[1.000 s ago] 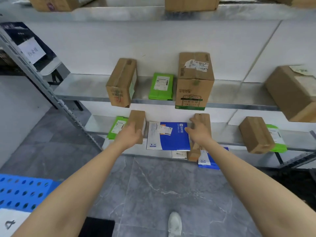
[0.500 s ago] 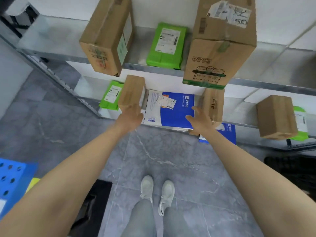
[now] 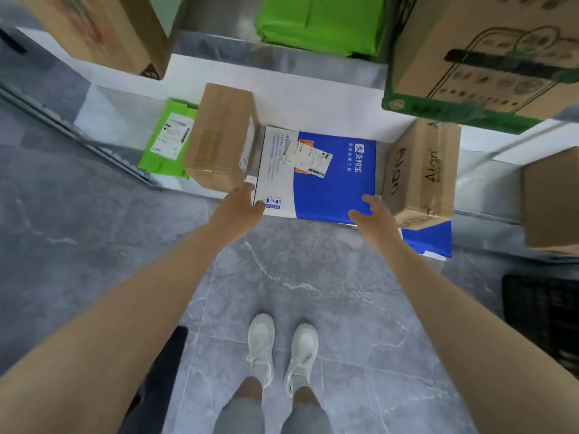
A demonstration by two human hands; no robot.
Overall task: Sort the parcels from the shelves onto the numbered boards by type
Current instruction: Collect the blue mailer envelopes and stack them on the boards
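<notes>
A flat blue-and-white parcel [image 3: 326, 180] lies on the lower shelf between two small cardboard boxes. My left hand [image 3: 241, 205] is at its front left corner, fingers touching the edge. My right hand [image 3: 372, 214] is at its front right corner, fingers spread and relaxed. The left brown box [image 3: 216, 136] stands just above my left hand. The right brown box [image 3: 423, 173], printed "Align", stands beside my right hand. Neither hand grips anything.
A green mailer [image 3: 169, 139] lies left of the left box. Another blue envelope [image 3: 429, 239] pokes out under the Align box. The upper shelf holds a green bag [image 3: 319, 23] and big cartons [image 3: 488, 54]. A box [image 3: 551, 202] sits far right; a black crate [image 3: 542, 311] stands on the floor.
Both hands left the two small boxes and came down to the front corners of the blue-and-white parcel. The camera moved closer and tilted down.
</notes>
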